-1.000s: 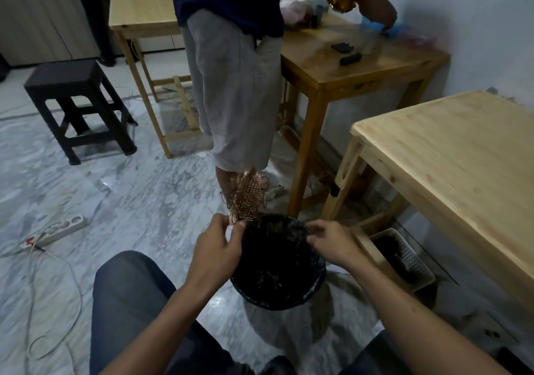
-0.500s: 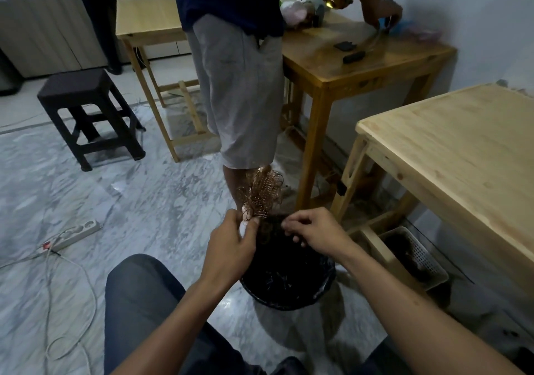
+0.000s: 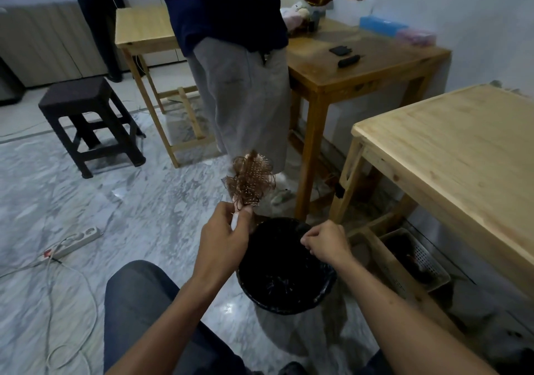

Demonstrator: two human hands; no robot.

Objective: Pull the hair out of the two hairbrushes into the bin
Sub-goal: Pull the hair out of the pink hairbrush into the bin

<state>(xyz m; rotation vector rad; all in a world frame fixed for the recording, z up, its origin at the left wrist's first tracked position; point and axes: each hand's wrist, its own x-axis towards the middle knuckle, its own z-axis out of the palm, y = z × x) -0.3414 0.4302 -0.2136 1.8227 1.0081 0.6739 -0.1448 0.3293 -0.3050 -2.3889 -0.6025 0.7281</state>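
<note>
- Stool [image 3: 83,100] and power strip [image 3: 76,240], far left on the marble floor — both apart from our work, no part in the task
- Left hand [image 3: 224,244]: fingers curled round the white handle of the hairbrush [image 3: 251,179], holding it upright just beyond the bin's near-left rim; half a second ago we held it the same way, so the grip is unchanged
- Hairbrush head: reddish-brown hair hangs tangled in the bristles and loops out at both sides — we judge much is left to pull
- Bin [image 3: 289,302], black-lined, on the floor between our knees, directly under the right hand
- Right hand [image 3: 326,243]: fingers drawn together in a pinch over the bin's mouth; half a second ago it sat up by the bristles, now it is lower and to the right. Whether strands are pinched we cannot tell. We read this as one pull carried to the bin
- Second hairbrush: not identified in view
</note>
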